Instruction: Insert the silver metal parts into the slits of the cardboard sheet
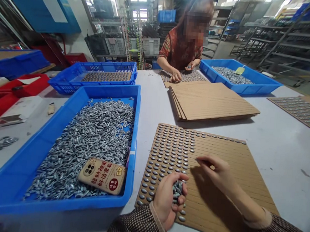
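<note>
My left hand (167,199) is cupped and closed round a small heap of grey metal pieces (177,190), resting on the near edge of a ribbed cardboard sheet (226,193). The sheet's left part carries rows of seated metal pieces (168,152). My right hand (216,171) hovers over the sheet's middle, thumb and forefinger pinched at a slot; whether a piece is between them is too small to tell. A blue tray (13,180) heaped with the same grey pieces (88,143) lies to my left, with a phone (102,175) on the heap.
A stack of bare cardboard sheets (212,101) lies beyond mine. Across the table a person (186,43) fills another sheet (183,76), beside a blue tray (264,85). Another blue tray (66,80), red bins (0,107) and a filled sheet (302,111) stand around.
</note>
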Available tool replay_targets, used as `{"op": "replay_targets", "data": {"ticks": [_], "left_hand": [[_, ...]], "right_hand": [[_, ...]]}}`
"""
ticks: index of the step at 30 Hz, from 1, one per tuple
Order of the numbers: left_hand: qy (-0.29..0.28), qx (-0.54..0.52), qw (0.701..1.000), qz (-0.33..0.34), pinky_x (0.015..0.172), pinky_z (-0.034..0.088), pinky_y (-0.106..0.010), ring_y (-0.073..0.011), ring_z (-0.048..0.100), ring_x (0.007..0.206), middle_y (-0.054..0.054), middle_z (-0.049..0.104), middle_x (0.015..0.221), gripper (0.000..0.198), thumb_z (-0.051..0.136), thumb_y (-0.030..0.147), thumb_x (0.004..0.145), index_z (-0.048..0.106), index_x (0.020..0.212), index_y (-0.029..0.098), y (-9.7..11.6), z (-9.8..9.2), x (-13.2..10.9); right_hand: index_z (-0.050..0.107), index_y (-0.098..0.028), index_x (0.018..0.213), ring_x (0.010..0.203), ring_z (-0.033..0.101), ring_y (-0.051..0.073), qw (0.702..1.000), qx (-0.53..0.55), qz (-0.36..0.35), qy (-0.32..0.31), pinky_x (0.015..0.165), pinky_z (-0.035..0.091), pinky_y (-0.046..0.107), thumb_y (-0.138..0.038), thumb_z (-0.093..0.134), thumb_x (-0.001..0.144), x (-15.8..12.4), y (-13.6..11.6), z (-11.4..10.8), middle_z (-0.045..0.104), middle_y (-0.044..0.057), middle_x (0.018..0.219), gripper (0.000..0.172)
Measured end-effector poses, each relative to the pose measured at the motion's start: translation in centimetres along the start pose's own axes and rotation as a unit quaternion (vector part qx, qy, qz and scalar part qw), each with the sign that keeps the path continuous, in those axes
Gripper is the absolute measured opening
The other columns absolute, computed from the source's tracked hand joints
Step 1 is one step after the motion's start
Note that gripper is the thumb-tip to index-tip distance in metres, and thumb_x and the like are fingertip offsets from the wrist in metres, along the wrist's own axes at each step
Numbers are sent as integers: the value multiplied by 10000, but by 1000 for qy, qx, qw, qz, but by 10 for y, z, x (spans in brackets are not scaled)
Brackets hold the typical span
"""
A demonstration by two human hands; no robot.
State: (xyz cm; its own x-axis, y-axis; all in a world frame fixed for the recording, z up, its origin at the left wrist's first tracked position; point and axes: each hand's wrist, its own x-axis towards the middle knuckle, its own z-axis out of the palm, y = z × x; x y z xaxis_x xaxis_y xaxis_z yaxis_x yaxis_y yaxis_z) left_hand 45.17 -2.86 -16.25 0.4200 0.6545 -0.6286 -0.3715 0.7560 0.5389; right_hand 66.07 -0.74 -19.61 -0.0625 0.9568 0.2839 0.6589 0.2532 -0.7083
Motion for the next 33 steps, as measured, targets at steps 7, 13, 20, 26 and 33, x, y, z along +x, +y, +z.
{"op": "replay_targets", "data": {"ticks": [7,13,20,26,33], "left_hand": [[3,32,999,-13,391,65,-180,-25,342,419,50,526,674,217,494,275,778,482,985,213,-1,1,0],[-4,44,999,-25,389,57,-186,-24,336,409,55,526,674,178,501,321,802,447,939,221,-3,1,2],[-20,37,999,-11,377,48,-189,-9,310,409,50,496,690,276,588,381,780,522,943,169,-2,0,2],[-3,-8,1000,-3,386,97,-184,-28,373,432,21,532,703,289,466,278,779,540,1029,152,-2,-3,1],[1,8,1000,10,389,77,-192,-34,359,415,40,544,668,271,476,243,715,481,983,200,-3,-2,2]], "right_hand": [[655,-213,880,790,627,203,997,-62,-43,0,716,499,330,-278,498,930,27,25,20,672,60,845,177],[656,-208,875,782,605,196,993,-100,-60,10,707,481,311,-253,475,934,28,30,25,644,69,862,196],[649,-190,828,749,585,185,987,-142,-82,3,690,472,298,-216,466,910,30,31,25,626,71,830,202],[655,-194,831,745,587,185,982,-168,-88,-1,684,469,293,-212,453,913,29,33,24,626,72,832,220],[682,-203,945,803,598,195,977,-193,-91,-16,711,466,296,-228,447,932,27,32,24,648,81,900,236]]}}
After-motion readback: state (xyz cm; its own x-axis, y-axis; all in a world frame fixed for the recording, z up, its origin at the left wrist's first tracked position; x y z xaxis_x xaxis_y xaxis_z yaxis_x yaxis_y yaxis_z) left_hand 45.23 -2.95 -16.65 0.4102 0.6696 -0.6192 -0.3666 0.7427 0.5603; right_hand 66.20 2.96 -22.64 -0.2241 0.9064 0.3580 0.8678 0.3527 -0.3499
